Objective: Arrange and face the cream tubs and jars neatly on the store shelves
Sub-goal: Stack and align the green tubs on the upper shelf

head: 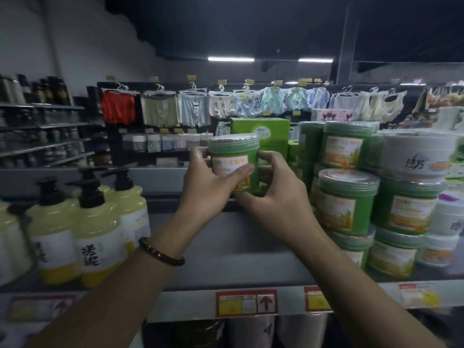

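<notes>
green cream jar [234, 162] held up over the empty middle of the top shelf [241, 249], left hand [209, 185] gripping its front label, right hand [277, 194] cupping its right side and base, stacked green tubs [347, 199] just right of the jar, yellow pump bottles [96, 234] off to its left, bead bracelet [160, 252] on the left wrist

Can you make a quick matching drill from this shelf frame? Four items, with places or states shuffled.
Items
1. green jar
2. yellow pump bottles
3. stacked green tubs
4. beaded bracelet

Places or states
A. piled on the shelf, right side
B. on the left wrist
C. held in both hands, label toward the camera
D. standing on the shelf, left side

Pairs: 1-C, 2-D, 3-A, 4-B

The left hand and right hand both grip the jar.
</notes>
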The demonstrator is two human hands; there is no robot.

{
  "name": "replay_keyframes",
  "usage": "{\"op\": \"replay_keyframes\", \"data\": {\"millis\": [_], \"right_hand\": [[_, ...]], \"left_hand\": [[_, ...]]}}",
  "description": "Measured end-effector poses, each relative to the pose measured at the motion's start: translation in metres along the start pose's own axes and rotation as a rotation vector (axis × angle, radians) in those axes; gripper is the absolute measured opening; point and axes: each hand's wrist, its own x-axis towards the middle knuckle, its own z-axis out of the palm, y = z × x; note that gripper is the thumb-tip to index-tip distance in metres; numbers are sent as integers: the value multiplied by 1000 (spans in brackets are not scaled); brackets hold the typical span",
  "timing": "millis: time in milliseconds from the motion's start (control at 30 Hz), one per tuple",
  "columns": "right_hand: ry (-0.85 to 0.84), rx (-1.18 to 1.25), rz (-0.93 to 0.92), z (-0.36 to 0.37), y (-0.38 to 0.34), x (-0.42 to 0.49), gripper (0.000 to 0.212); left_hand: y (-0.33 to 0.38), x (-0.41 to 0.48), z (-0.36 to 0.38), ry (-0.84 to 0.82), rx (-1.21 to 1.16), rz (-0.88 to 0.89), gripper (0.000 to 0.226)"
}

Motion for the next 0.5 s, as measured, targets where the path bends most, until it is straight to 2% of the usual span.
{"op": "replay_keyframes", "data": {"millis": [200,333,500], "right_hand": [[14,-24,1,45,7,1,57],[-21,-25,41,60,14,3,62],[-87,13,93,76,20,1,55]], "left_hand": [[-27,-2,-19,20,51,-37,71],[-37,-2,-32,7,51,-121,57],[-50,-7,-46,17,-122,-213,44]]}}
